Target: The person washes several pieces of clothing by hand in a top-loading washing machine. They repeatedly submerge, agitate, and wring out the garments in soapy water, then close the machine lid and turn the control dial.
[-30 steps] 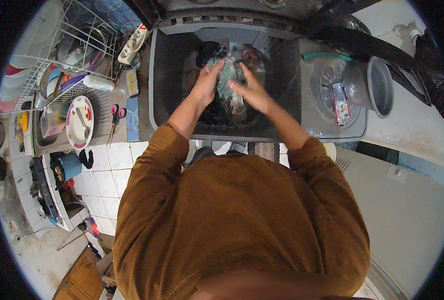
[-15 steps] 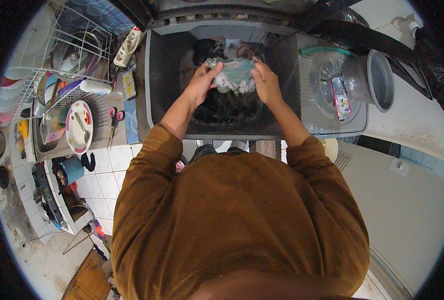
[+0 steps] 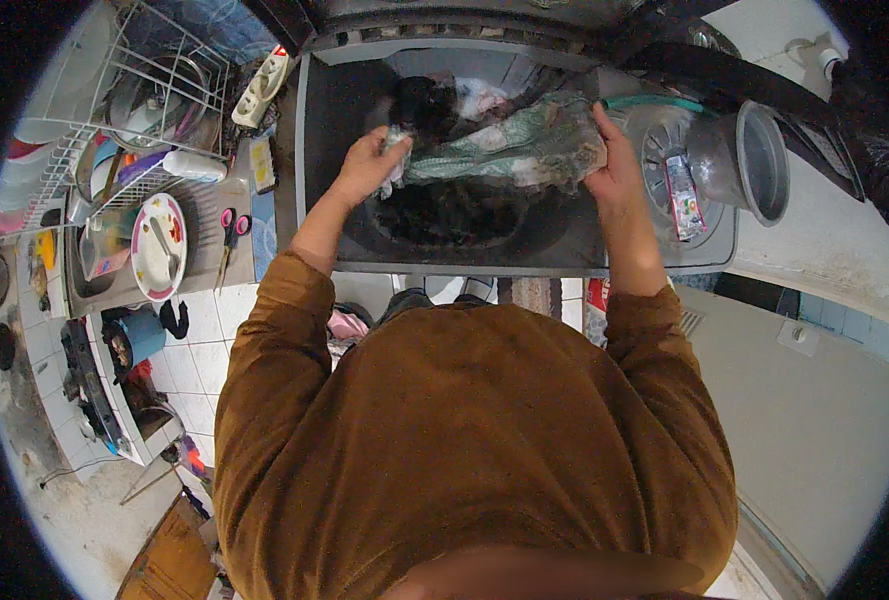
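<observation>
A thin, green-and-white patterned cloth [image 3: 505, 150] is stretched crosswise over a dark grey tub [image 3: 340, 235]. My left hand [image 3: 368, 168] is closed around its bunched left end. At the right, my right hand [image 3: 617, 158] grips the other end near the tub's right rim, thumb on top. Under the cloth, a dark mass [image 3: 450, 215] fills the lower part of the tub; whether it is fabric or water I cannot tell. Black fabric [image 3: 420, 105] and a pale bundle [image 3: 477, 98] lie at the tub's far side.
Right of the tub are a round translucent lid [image 3: 655, 130], a small printed packet [image 3: 684, 195] and a tipped grey bucket [image 3: 762, 165]. To the left stand a wire dish rack [image 3: 165, 85], a plate [image 3: 157, 250], pink-handled scissors [image 3: 229, 235] and a power strip [image 3: 261, 90].
My hands have moved apart, the right one farther to the right and the left one slightly left. The cloth, bunched between them before, is now spread out wide.
</observation>
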